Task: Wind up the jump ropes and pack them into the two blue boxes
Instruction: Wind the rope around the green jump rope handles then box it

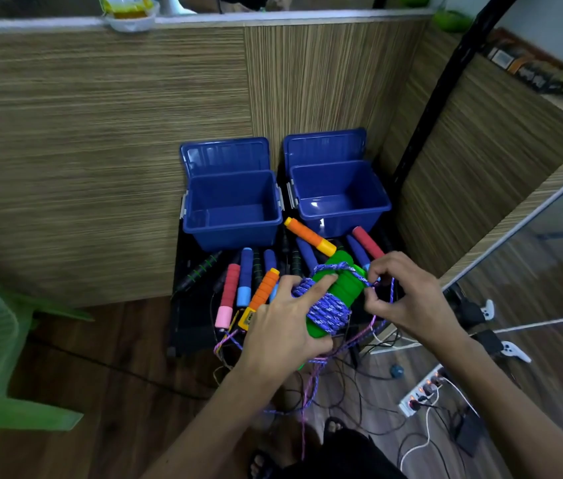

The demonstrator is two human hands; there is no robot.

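Both hands up close: left hand [287,323] grips the green handles [337,292], right hand [402,292] pinches the purple rope [325,311] wound around them; two blue boxes [235,210] sit open just beyond.

No text, label, brand or number can be read on anything shown; all print is too blurred.

Purple-roped green handles [340,285] before open blue boxes [235,209]
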